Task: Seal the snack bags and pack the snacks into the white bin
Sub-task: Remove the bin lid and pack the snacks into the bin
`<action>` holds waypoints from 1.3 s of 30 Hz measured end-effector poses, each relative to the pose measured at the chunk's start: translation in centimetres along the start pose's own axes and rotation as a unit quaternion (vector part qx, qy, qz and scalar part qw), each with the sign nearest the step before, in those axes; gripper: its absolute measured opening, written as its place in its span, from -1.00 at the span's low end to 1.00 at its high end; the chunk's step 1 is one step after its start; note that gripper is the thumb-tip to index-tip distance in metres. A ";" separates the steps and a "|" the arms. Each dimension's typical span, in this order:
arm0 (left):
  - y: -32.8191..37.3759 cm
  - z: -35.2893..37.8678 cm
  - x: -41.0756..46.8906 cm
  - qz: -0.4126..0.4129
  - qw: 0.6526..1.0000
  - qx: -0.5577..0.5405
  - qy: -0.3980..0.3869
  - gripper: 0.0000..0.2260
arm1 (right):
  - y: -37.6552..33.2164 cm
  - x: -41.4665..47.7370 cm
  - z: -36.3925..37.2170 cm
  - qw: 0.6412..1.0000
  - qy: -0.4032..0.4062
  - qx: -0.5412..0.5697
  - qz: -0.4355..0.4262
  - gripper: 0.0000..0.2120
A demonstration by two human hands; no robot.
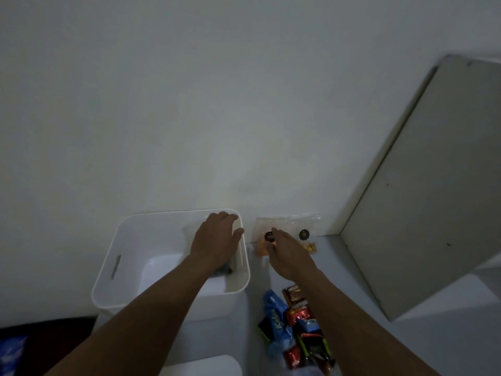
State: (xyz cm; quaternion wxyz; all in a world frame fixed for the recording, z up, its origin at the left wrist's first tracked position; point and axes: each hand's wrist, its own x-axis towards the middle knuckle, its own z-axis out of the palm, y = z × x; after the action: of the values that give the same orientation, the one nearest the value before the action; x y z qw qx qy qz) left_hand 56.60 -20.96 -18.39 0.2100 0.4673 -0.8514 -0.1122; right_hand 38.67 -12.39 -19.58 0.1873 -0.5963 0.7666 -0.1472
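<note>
In the head view the left hand (217,238), fingers spread and holding nothing, hangs over the far right corner of the bin (119,272), where one dark item (223,270) already lies. The right hand (288,253) reaches, loosely open, toward two clear bags (287,226) against the wall; whether they are sealed cannot be told. A pile of wrapped snacks (295,329) near the bin remains unpacked, so most of the task seems left.

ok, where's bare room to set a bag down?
Free: white bin floor left of the left hand; counter between the clear snack bags and the leaning panel. Crowded: wrapped snack pile under the right hand.
</note>
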 end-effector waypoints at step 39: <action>9.2 19.1 7.4 -0.352 0.890 -0.263 0.125 -0.88 | 22.2 11.0 -0.4 0.931 0.146 0.320 0.092 -0.74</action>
State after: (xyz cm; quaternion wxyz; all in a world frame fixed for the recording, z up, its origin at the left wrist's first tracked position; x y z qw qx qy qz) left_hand 37.40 -22.36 -29.86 0.3768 0.6741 -0.5374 -0.3389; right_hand 16.98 -17.60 -30.43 0.2676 -0.4034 0.7491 -0.4523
